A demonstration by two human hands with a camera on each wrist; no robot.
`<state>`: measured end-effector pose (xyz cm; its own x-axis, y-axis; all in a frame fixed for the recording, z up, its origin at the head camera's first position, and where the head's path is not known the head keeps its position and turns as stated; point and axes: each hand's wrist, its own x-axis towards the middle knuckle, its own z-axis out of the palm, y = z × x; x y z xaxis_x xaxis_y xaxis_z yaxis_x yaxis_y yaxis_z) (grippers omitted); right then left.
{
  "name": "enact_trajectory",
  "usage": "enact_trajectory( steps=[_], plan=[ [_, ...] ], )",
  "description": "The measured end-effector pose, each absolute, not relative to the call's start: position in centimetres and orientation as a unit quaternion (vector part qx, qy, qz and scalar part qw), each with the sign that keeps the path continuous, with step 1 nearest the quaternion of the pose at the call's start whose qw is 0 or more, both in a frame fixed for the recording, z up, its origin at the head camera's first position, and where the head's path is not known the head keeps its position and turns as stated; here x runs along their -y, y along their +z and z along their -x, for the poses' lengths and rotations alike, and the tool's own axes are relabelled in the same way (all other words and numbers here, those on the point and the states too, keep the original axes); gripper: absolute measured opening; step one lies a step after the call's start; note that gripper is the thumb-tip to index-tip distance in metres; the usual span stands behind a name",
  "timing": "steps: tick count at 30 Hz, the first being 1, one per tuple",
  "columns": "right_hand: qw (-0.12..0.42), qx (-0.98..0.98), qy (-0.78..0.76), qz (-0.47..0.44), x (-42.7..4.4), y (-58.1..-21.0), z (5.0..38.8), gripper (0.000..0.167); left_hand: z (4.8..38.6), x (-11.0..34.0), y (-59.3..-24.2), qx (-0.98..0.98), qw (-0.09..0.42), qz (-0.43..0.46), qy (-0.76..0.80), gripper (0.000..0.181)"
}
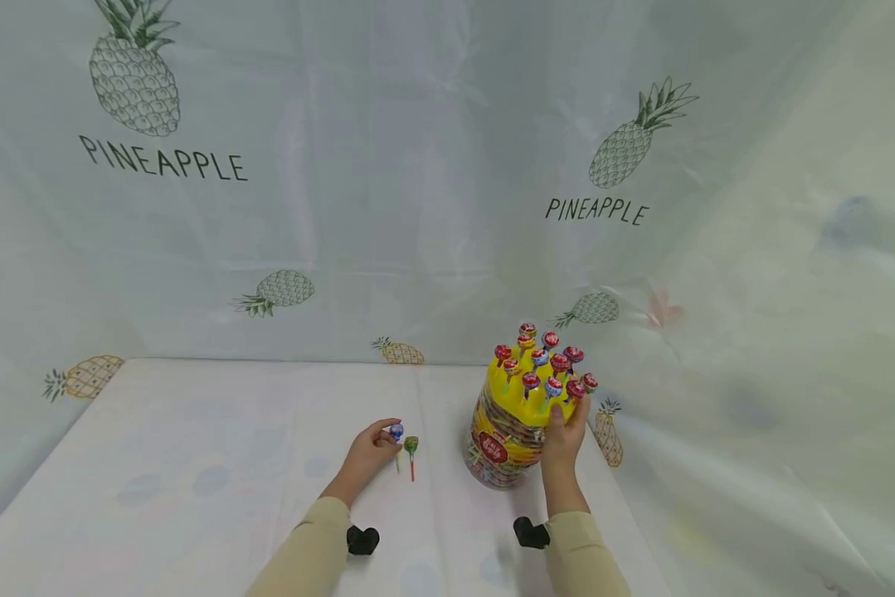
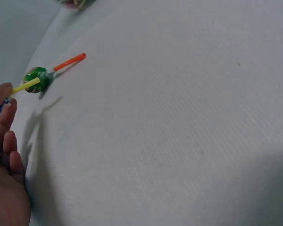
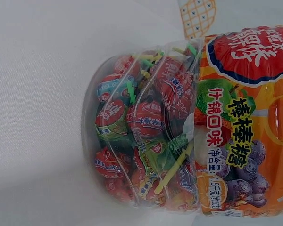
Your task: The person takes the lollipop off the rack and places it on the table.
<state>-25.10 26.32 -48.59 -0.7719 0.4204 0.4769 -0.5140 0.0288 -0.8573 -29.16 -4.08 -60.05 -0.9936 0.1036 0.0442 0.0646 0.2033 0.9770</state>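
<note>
Between thumb and fingers, my left hand (image 1: 369, 454) pinches a blue-wrapped lollipop (image 1: 396, 431) with a yellow stick, just above the table. Right beside it a green-wrapped lollipop (image 1: 411, 445) with a red-orange stick lies on the cloth; the left wrist view shows the yellow stick crossing in front of its green head (image 2: 34, 75). My right hand (image 1: 564, 444) grips the upper right side of a big clear jar (image 1: 503, 444) full of lollipops. Several lollipops (image 1: 540, 358) stand upright in its yellow lid (image 1: 523, 405). In the right wrist view the jar's printed label (image 3: 247, 122) fills the right side; the hand is out of that view.
A white cloth covers the table (image 1: 216, 448). Behind and to the right hangs a pale curtain (image 1: 417, 207) printed with pineapples, close to the table's back edge. The jar stands near the table's right edge.
</note>
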Motion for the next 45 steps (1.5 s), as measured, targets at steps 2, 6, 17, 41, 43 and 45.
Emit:
enact_trajectory(
  steps=[2, 6, 17, 41, 43, 45],
  plan=[
    [0.338, 0.64, 0.689, -0.038, -26.7, -49.1, 25.5, 0.051, 29.1, 4.2, -60.2, -0.779, 0.011, -0.06, 0.624, 0.044],
    [0.346, 0.649, 0.676, -0.034, -26.8, -49.2, 25.6, 0.055, 29.1, 4.1, -60.3, -0.79, 0.011, -0.071, 0.608, 0.043],
    [0.349, 0.651, 0.673, -0.04, -26.8, -49.5, 25.9, 0.056, 28.8, 4.0, -59.8, -0.83, 0.01, -0.075, 0.552, 0.042],
    [0.354, 0.644, 0.676, -0.048, -25.6, -47.5, 24.3, 0.054, 29.5, 3.6, -59.7, -0.858, 0.048, -0.059, 0.508, 0.046],
    [0.349, 0.645, 0.678, -0.047, -25.5, -47.1, 24.1, 0.054, 29.5, 3.6, -59.7, -0.861, 0.046, -0.059, 0.503, 0.045],
    [0.343, 0.648, 0.678, -0.044, -25.5, -47.1, 24.1, 0.055, 29.5, 3.6, -59.7, -0.86, 0.048, -0.058, 0.504, 0.046]
  ],
)
